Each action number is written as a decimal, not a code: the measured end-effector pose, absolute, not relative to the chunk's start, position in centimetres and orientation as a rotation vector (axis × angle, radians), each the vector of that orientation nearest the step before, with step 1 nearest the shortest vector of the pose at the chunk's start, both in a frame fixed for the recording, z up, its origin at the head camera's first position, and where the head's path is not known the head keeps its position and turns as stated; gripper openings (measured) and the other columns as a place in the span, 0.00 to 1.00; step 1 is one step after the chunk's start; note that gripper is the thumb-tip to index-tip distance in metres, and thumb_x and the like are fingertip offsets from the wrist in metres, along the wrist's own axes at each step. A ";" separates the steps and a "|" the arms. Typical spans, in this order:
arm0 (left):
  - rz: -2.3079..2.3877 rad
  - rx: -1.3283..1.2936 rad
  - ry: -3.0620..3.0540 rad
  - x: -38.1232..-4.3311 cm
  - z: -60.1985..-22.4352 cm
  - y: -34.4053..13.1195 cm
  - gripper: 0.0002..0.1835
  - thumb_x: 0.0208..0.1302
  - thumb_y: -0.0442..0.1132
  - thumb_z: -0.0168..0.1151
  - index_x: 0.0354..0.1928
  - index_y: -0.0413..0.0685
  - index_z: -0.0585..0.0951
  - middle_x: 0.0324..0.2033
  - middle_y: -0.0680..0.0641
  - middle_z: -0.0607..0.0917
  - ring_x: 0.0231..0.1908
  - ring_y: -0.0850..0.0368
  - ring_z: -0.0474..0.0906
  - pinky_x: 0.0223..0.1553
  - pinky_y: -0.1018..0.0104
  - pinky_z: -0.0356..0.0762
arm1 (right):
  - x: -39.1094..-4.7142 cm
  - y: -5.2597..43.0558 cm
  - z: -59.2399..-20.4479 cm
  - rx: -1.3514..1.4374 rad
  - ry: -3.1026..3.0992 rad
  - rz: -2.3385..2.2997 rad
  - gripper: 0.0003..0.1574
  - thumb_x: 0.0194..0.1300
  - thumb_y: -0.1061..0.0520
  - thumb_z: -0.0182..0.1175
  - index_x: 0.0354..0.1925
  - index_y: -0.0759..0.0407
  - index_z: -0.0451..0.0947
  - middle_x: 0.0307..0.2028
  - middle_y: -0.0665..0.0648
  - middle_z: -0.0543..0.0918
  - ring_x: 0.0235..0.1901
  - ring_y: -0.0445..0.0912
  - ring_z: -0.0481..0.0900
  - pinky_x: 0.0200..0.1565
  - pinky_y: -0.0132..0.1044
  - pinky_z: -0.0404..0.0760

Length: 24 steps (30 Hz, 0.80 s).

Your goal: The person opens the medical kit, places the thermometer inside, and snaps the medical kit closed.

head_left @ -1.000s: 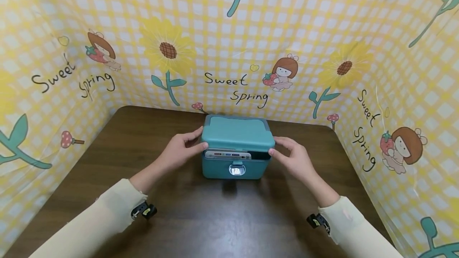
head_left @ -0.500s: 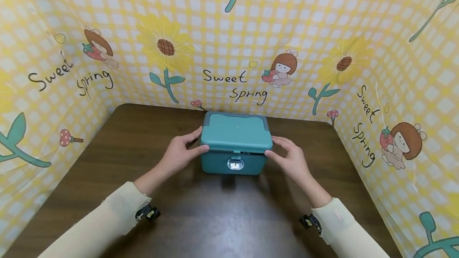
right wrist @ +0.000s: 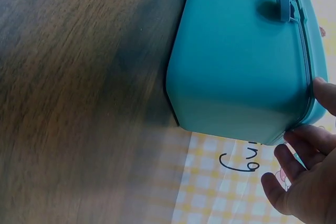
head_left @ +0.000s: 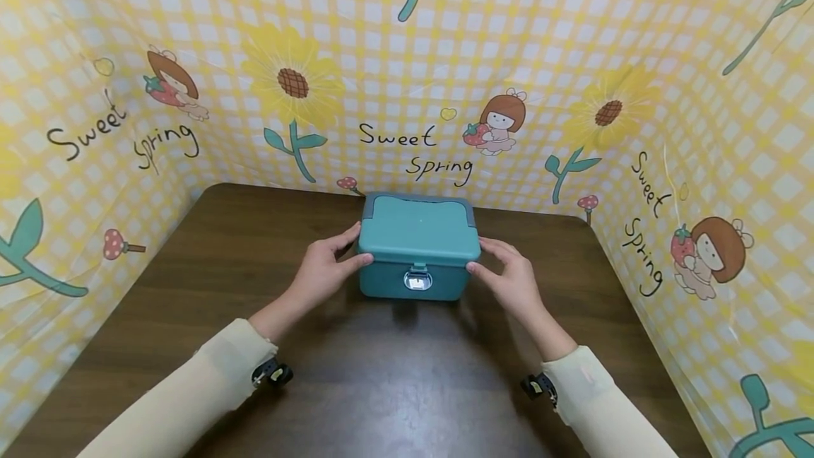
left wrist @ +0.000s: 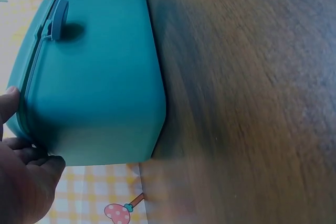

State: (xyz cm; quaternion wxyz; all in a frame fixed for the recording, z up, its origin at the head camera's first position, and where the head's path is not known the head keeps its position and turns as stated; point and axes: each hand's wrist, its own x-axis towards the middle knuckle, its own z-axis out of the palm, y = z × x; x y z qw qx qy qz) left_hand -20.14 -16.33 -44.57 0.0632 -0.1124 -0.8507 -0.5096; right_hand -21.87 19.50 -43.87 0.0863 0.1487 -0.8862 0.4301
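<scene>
A teal storage box (head_left: 388, 285) stands at the back of the table, with its lid (head_left: 420, 228) down flush on the body. On the lid's left front corner, my left hand (head_left: 321, 267) has its thumb at the front edge and its fingers along the side. My right hand (head_left: 509, 278) pinches the opposite corner the same way. A latch (head_left: 417, 279) with a silvery face sits at the front centre; in the left wrist view the latch (left wrist: 60, 20) sticks out from the front wall. The box's contents are hidden.
The dark wooden table (head_left: 407, 380) reaches from the box toward the person. A yellow checked cloth (head_left: 394, 76) with printed flowers and figures rises behind the box and on both sides.
The lid has come down with both hands on its corners, closing the front gap. A white item with small markings, seen inside earlier, is now covered.
</scene>
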 end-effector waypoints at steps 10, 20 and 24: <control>-1.509 -0.295 -2.588 -20.0 -45.1 -15.7 0.40 0.67 0.54 0.68 0.76 0.50 0.65 0.74 0.52 0.68 0.73 0.52 0.66 0.69 0.49 0.70 | -21.7 19.3 -44.5 0.405 -2.604 1.267 0.34 0.66 0.48 0.72 0.65 0.59 0.79 0.64 0.57 0.80 0.68 0.53 0.73 0.70 0.58 0.69; -1.561 -0.249 -2.517 -19.6 -46.1 -14.8 0.48 0.63 0.58 0.71 0.79 0.50 0.60 0.76 0.46 0.65 0.72 0.45 0.68 0.66 0.47 0.73 | -21.2 18.5 -44.9 0.386 -2.500 1.268 0.31 0.66 0.50 0.72 0.63 0.60 0.81 0.62 0.56 0.82 0.65 0.52 0.75 0.68 0.56 0.72; -1.565 -0.192 -2.526 -19.7 -46.5 -14.2 0.54 0.60 0.59 0.74 0.80 0.46 0.57 0.77 0.43 0.63 0.73 0.45 0.66 0.67 0.48 0.72 | -21.1 18.2 -45.1 0.363 -2.462 1.288 0.30 0.65 0.51 0.72 0.62 0.60 0.81 0.61 0.57 0.83 0.65 0.53 0.75 0.68 0.56 0.72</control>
